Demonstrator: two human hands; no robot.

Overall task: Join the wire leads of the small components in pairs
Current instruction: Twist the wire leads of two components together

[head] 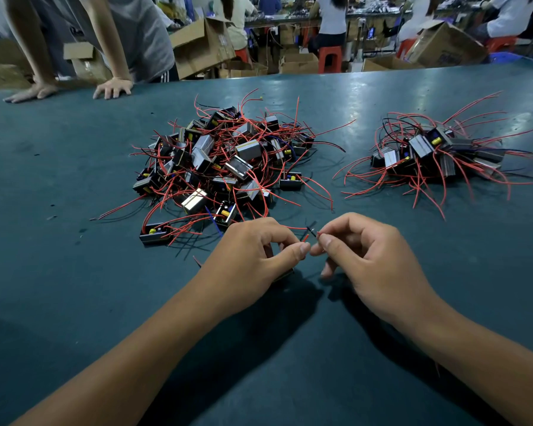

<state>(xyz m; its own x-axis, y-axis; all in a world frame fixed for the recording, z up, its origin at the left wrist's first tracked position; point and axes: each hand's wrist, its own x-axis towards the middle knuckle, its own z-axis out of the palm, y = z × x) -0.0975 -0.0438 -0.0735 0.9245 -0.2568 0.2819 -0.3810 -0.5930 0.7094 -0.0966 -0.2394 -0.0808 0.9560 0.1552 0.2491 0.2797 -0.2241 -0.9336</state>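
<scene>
My left hand (pixel 253 250) and my right hand (pixel 363 253) meet near the middle of the green table (pixel 74 272). Both pinch thin wire leads (pixel 309 234), red and black, whose bare tips cross between my fingertips. A small dark component lies partly hidden under my left hand. Beyond my hands lies a big pile of small boxy components (pixel 225 161) with red and black leads. A smaller pile of the same components (pixel 434 152) sits at the right.
Another person leans on the table's far left edge with both hands (pixel 113 87). Cardboard boxes (pixel 197 44) and seated workers on red stools fill the background. A loose component (pixel 155 233) rests left of my left hand.
</scene>
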